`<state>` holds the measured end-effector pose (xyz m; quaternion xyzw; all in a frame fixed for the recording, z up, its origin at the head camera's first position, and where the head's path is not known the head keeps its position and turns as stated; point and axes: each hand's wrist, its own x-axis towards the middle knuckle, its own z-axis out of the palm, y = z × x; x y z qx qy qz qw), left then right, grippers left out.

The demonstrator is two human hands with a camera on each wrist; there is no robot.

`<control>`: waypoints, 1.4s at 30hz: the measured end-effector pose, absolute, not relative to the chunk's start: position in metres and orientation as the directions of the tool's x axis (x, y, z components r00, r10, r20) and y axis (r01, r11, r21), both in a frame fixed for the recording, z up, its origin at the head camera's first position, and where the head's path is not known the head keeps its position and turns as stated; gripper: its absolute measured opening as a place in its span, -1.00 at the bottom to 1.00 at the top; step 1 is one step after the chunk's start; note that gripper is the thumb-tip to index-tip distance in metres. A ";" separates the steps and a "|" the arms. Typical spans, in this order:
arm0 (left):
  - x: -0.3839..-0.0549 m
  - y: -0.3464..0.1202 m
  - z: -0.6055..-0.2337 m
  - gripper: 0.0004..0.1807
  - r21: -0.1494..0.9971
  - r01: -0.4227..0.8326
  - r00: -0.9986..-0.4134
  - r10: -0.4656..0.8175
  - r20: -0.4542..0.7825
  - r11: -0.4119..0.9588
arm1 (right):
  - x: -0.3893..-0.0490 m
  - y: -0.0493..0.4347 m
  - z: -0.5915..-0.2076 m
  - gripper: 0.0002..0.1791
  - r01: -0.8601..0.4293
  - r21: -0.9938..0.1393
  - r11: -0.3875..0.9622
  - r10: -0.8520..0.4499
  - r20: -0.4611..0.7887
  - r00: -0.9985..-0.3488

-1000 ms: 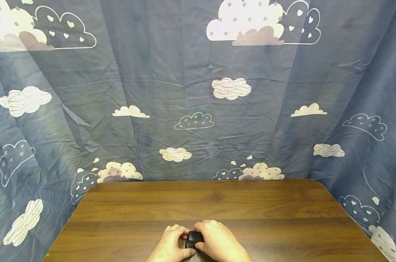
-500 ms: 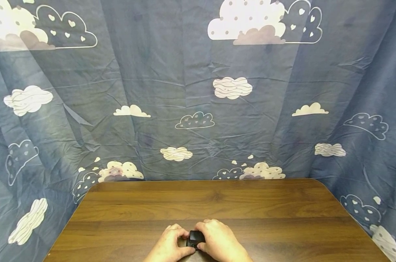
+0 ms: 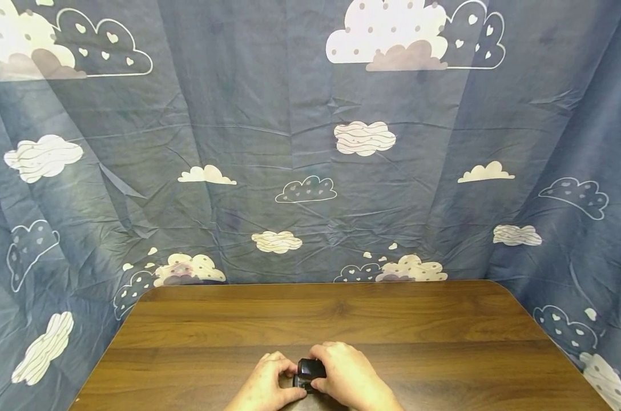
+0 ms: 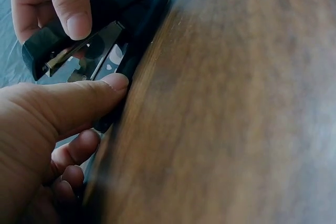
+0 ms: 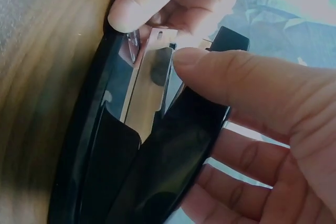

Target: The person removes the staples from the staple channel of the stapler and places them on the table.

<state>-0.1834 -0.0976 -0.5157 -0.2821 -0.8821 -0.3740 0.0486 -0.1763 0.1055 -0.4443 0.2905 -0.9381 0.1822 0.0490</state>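
A black stapler (image 4: pixel 118 1) lies on the wooden table, its top arm tilted up from the base so the metal staple channel (image 5: pixel 142 90) shows between them. My left hand (image 3: pixel 267 383) pinches the front end of the base, thumb on top and fingers at the far side. With my right hand (image 3: pixel 349 377) I grip the raised top arm (image 5: pixel 173 145), the thumb along one side and the fingers round the other. In the head view, the hands cover much of the stapler.
The brown wooden table (image 3: pixel 336 311) has rounded far corners. Behind it and at both sides hangs a blue curtain (image 3: pixel 259 148) with printed clouds.
The stapler's top arm has lifted off the base, with my right hand moving slightly up and right with it. My left hand has stayed on the base.
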 end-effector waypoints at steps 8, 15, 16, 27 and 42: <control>-0.183 -0.098 -0.516 -0.70 0.656 0.523 -0.838 0.469 0.279 0.545 | -0.177 0.113 -0.438 -0.65 -0.566 -0.318 0.761 -0.516 0.232 -0.825; -0.182 -0.098 -0.516 -0.71 0.642 0.554 -0.822 0.468 0.324 0.530 | -0.177 0.124 -0.427 -0.67 -0.534 -0.368 0.762 -0.486 0.221 -0.846; -0.182 -0.098 -0.516 -0.71 0.642 0.555 -0.822 0.467 0.325 0.529 | -0.177 0.126 -0.425 -0.67 -0.529 -0.373 0.762 -0.482 0.217 -0.848; -0.183 -0.097 -0.516 -0.70 0.624 0.555 -0.824 0.469 0.319 0.550 | -0.175 0.143 -0.413 -0.68 -0.508 -0.391 0.768 -0.452 0.232 -0.861; -0.182 -0.098 -0.514 -0.71 0.593 0.581 -0.809 0.473 0.348 0.558 | -0.177 0.168 -0.409 -0.65 -0.510 -0.505 0.696 -0.481 0.200 -0.854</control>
